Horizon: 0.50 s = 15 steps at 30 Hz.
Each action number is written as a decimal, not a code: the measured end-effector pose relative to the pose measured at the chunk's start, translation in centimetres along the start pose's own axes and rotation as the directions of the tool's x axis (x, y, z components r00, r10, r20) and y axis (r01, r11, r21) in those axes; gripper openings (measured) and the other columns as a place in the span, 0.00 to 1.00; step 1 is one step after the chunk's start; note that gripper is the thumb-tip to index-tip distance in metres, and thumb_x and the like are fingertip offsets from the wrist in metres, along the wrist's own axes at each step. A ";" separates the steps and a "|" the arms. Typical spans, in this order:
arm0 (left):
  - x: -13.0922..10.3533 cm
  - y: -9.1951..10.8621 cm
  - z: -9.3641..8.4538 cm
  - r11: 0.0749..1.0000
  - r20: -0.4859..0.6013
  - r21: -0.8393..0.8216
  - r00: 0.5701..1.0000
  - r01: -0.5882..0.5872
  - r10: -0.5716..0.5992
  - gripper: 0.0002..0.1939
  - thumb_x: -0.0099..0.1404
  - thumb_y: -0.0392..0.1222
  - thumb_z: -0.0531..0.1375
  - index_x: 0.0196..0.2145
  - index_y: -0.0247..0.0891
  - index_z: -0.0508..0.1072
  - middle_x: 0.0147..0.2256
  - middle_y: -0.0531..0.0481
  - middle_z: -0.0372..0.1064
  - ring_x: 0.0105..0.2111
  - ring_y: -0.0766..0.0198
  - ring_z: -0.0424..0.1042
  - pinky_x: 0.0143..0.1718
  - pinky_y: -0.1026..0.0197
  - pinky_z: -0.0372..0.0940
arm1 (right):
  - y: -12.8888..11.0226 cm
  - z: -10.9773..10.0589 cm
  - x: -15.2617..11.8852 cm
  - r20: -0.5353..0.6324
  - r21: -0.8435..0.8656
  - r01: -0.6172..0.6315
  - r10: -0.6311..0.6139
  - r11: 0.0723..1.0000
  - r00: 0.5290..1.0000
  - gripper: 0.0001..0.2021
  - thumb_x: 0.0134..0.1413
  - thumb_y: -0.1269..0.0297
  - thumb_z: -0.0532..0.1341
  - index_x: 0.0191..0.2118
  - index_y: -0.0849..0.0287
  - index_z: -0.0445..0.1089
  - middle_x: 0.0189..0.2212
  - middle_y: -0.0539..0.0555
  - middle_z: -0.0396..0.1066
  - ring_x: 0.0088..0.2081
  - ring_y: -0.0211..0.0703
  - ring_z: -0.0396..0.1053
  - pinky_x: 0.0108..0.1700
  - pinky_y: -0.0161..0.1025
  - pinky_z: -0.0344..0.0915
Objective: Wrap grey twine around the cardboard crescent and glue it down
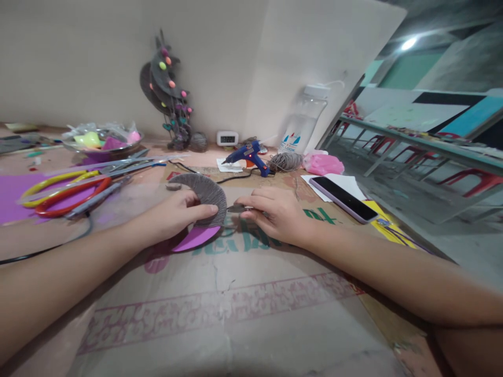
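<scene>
A crescent shape [212,193], mostly wrapped in grey yarn with a bare purple tip at its lower end, is pinched in my left hand [178,214], thumb on top. Just to its right, my right hand [279,214] has its fingers closed on a small grey bundle of yarn [237,208], close to the crescent's right edge. A thin strand shows below, between the crescent and my right hand. Both hands are over the cardboard sheet [220,314]. Behind them a blue glue gun [245,153] stands with a small red light on.
Scissors [74,196] and purple sheets lie left, near a bowl [104,146]. A decorated crescent ornament [167,89], clock [227,138], bottle [301,120] and yarn ball [286,162] stand along the back. A phone [343,199] lies right, near the table edge.
</scene>
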<state>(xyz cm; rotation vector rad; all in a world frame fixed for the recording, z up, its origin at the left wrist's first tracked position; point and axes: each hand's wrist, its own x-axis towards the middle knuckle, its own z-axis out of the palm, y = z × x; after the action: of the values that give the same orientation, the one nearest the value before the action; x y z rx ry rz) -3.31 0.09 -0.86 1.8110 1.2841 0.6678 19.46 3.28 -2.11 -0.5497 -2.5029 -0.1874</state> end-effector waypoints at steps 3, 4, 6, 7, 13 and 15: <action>0.0 0.2 0.0 1.000 0.006 -0.004 1.000 -0.009 0.009 0.11 0.59 0.46 0.56 0.31 0.38 0.75 0.34 0.54 0.75 0.34 0.63 0.72 0.36 0.65 0.64 | 0.1 0.0 0.0 0.010 -0.009 -0.002 0.002 1.000 1.000 0.15 0.60 0.60 0.52 0.43 0.63 0.71 0.29 0.55 0.70 0.29 0.37 0.63 0.33 0.34 0.57; 0.0 0.2 0.0 1.000 0.009 -0.006 1.000 -0.013 0.013 0.11 0.59 0.46 0.56 0.31 0.39 0.75 0.35 0.54 0.75 0.34 0.63 0.72 0.37 0.65 0.64 | 0.1 0.0 0.0 0.014 -0.012 -0.004 0.004 1.000 1.000 0.15 0.60 0.60 0.52 0.43 0.63 0.70 0.29 0.55 0.70 0.29 0.37 0.63 0.32 0.34 0.57; 0.0 0.2 0.0 1.000 0.007 0.006 1.000 -0.019 0.019 0.11 0.59 0.46 0.55 0.31 0.39 0.75 0.34 0.54 0.75 0.34 0.62 0.72 0.36 0.64 0.64 | 0.1 0.1 0.0 0.015 -0.017 -0.003 0.003 1.000 1.000 0.14 0.60 0.60 0.52 0.43 0.62 0.70 0.29 0.54 0.70 0.29 0.37 0.63 0.32 0.34 0.57; -0.1 0.1 0.0 1.000 0.001 0.022 1.000 -0.018 0.018 0.11 0.59 0.46 0.55 0.31 0.38 0.75 0.34 0.53 0.75 0.34 0.62 0.72 0.35 0.64 0.64 | 0.1 0.1 0.0 0.012 -0.018 0.001 0.000 1.000 1.000 0.14 0.60 0.60 0.52 0.43 0.62 0.70 0.29 0.54 0.70 0.29 0.37 0.63 0.32 0.34 0.57; -0.1 -0.1 0.0 0.995 -0.023 0.100 1.000 0.007 -0.005 0.15 0.58 0.50 0.55 0.30 0.37 0.75 0.31 0.52 0.75 0.31 0.61 0.71 0.31 0.64 0.64 | 0.0 0.0 0.1 0.000 -0.034 0.032 -0.032 0.999 0.999 0.13 0.60 0.62 0.53 0.43 0.64 0.71 0.27 0.53 0.69 0.28 0.37 0.62 0.32 0.34 0.56; -0.2 0.0 0.0 0.996 -0.022 0.093 1.000 0.006 -0.004 0.15 0.58 0.50 0.55 0.30 0.37 0.75 0.31 0.52 0.75 0.31 0.61 0.71 0.31 0.64 0.64 | 0.0 0.0 0.2 0.001 -0.045 0.037 -0.037 0.998 0.999 0.13 0.59 0.62 0.54 0.42 0.64 0.71 0.26 0.53 0.69 0.28 0.37 0.62 0.31 0.34 0.55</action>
<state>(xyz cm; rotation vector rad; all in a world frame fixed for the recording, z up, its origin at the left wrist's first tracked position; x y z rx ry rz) -3.35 -0.10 -0.81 1.8797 1.3532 0.6357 19.30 3.32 -2.00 -0.5218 -2.5152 -0.2581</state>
